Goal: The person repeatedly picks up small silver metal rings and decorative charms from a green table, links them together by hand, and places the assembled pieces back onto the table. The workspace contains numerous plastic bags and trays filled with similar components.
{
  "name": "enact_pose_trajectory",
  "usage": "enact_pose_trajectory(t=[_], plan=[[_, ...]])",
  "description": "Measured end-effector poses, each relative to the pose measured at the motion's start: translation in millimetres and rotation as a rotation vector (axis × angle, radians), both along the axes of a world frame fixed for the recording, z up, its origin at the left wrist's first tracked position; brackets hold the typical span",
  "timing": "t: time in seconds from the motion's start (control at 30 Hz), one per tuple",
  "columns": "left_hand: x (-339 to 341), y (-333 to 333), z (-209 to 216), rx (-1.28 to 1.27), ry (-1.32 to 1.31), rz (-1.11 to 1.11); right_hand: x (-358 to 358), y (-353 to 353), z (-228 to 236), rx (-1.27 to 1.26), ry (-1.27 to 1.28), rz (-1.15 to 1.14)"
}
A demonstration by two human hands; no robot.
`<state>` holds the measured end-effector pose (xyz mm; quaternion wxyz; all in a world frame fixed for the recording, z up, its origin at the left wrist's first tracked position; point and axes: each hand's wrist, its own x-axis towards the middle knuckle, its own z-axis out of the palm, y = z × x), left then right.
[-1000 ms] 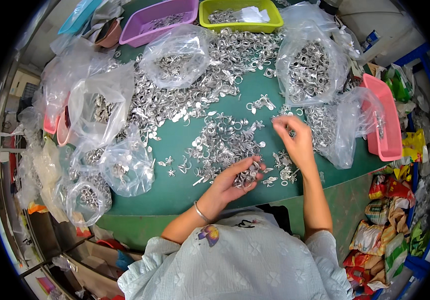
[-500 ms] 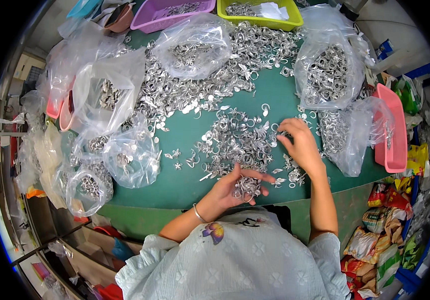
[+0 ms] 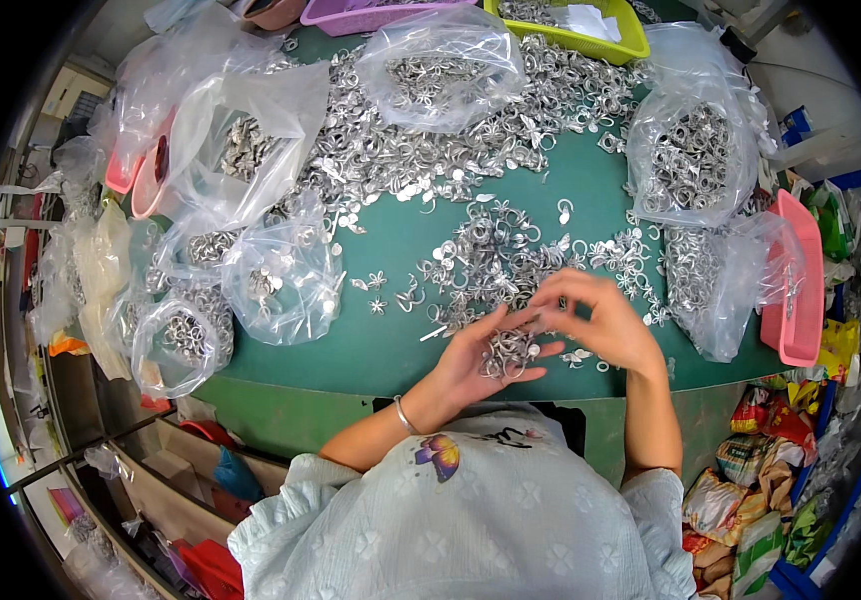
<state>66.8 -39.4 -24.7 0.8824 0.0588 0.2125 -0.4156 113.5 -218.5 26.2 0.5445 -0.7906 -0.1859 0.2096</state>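
Palm up near the table's front edge, my left hand (image 3: 466,368) cups a handful of silver rings (image 3: 509,354). My right hand (image 3: 606,325) is right beside it, its bent fingers pinched together over the far side of that palm. Whatever lies between the right fingertips is too small to make out. Just beyond both hands spreads a loose heap of silver metal pieces (image 3: 486,255), ring-like, leafy and flower-shaped. A smaller group of flower-shaped pieces (image 3: 626,255) lies past my right hand.
A large pile of silver pieces (image 3: 401,150) covers the back of the green table (image 3: 591,185). Clear plastic bags of pieces stand at left (image 3: 246,150), back (image 3: 441,75) and right (image 3: 691,160). A yellow-green basket (image 3: 591,45) and pink tray (image 3: 801,280) sit at the edges.
My right hand has come from the heap's right side toward me and left, up to my left hand. The left hand still cups the rings. The whole view has shifted slightly.
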Motion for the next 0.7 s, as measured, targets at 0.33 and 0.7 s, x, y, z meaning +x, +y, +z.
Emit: enact_pose_trajectory(t=[0.33,0.7], plan=[[-12.0,3.6,-22.7,-0.203,-0.174,-0.023,19.9,6.2,-45.1,-0.442,-0.505,-0.165],[-15.4,10.4,-16.6,-0.079,-0.167,-0.058,31.3,27.8,-44.5,-0.584,-0.696,-0.352]])
